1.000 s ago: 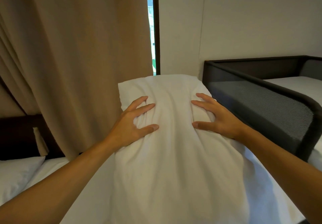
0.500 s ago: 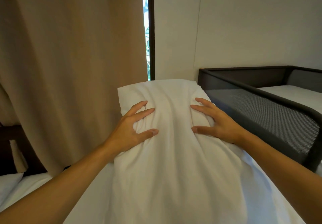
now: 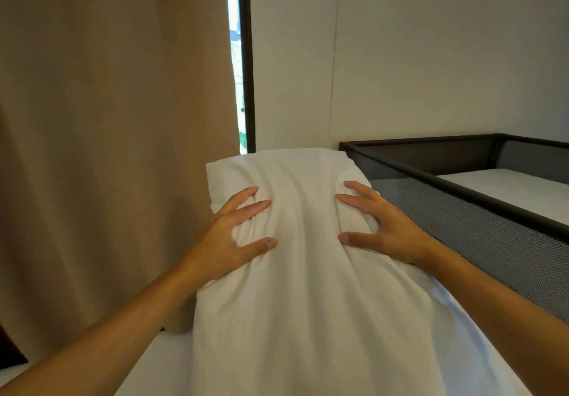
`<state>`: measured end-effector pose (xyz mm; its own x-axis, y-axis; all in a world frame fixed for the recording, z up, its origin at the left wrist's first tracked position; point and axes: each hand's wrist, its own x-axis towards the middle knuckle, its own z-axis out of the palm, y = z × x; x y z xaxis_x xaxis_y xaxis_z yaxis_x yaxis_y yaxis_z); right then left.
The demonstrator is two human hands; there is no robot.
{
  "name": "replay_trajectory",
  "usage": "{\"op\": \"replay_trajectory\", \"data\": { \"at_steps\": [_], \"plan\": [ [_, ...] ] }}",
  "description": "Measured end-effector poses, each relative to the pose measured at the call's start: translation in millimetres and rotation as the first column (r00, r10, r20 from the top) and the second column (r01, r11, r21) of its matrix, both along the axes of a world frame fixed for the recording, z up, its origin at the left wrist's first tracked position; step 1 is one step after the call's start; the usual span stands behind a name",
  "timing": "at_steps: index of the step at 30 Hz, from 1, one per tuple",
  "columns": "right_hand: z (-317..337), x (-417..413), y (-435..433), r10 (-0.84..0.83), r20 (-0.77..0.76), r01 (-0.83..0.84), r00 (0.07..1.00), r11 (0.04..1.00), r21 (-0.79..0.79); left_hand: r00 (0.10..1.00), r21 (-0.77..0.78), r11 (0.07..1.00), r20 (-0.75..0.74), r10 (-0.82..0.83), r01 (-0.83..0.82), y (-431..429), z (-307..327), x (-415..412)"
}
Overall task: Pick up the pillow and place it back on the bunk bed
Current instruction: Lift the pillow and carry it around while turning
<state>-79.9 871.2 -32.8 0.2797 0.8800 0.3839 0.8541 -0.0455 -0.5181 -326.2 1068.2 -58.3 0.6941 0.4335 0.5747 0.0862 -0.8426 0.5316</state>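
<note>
A white pillow [image 3: 301, 272] stands upright in front of me, held up in the air. My left hand [image 3: 228, 238] grips its left side with fingers dug into the cloth. My right hand [image 3: 385, 226] grips its right side the same way. The upper bunk bed [image 3: 462, 192] lies to the right, with a dark frame rail, grey mesh side panel and a white mattress [image 3: 517, 192] inside. The pillow's top edge is about level with the rail's near corner.
A beige curtain [image 3: 107, 149] hangs along the left, close to the pillow. A narrow window strip with a dark frame [image 3: 246, 57] shows beside it. A white wall [image 3: 431, 57] stands behind the bunk. White lower bedding [image 3: 147, 371] lies below my arms.
The pillow and both hands have risen. The view has tilted up, so the lower bed and its pillow have dropped out of sight and more of the bunk mattress shows.
</note>
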Motion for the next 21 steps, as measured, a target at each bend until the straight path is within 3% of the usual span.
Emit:
{"op": "replay_trajectory", "data": {
  "at_steps": [21],
  "plan": [
    [74.9,124.8,25.8,-0.095,0.087,0.084,0.992,0.989,0.120,0.987,0.086,0.991,0.113,-0.117,0.107,50.0,74.5,146.7]
  ]
}}
